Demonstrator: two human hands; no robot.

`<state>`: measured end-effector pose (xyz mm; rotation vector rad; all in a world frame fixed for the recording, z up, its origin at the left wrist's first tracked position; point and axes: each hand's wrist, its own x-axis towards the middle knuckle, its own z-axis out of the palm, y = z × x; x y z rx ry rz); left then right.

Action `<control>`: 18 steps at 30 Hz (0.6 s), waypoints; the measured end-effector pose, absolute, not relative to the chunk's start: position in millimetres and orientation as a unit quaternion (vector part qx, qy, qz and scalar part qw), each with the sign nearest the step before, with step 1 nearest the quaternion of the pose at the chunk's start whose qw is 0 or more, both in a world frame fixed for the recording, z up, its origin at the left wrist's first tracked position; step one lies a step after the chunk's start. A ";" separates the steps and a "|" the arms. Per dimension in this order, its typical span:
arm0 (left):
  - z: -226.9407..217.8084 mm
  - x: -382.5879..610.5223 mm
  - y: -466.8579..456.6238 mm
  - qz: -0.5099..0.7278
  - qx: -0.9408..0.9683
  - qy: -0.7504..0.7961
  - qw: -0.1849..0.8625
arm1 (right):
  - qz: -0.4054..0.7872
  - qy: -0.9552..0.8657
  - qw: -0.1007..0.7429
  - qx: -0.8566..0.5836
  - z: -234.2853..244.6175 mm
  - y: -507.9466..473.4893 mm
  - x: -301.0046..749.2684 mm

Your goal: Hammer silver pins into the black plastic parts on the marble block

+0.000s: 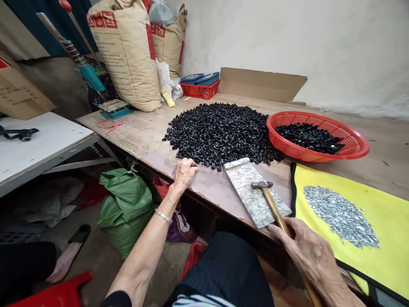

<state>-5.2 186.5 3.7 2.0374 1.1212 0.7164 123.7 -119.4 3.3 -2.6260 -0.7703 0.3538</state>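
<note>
My right hand (308, 245) is wrapped round the wooden handle of a hammer (271, 204). The hammer's metal head lies over a speckled grey stone slab (244, 187) at the table's front edge. My left hand (184, 174) has its fingers curled closed at the front of a large heap of small black plastic parts (220, 132); whatever it may hold is hidden. Right of the slab, a pile of small shiny metal pieces (340, 216) lies on a yellow cloth (390, 209) with black edging.
A red plastic basket (361, 143) with more black parts stands right of the heap. Large paper sacks (128, 59), a small red crate (204, 90) and a cardboard strip (262, 84) are at the back. A green sack (128, 204) stands below; another person's foot (65, 258) shows left.
</note>
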 end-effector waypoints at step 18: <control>14.3 -7.9 36.1 0.206 0.234 0.234 0.921 | 0.024 -0.268 -0.032 -0.962 26.7 -152.7 225.6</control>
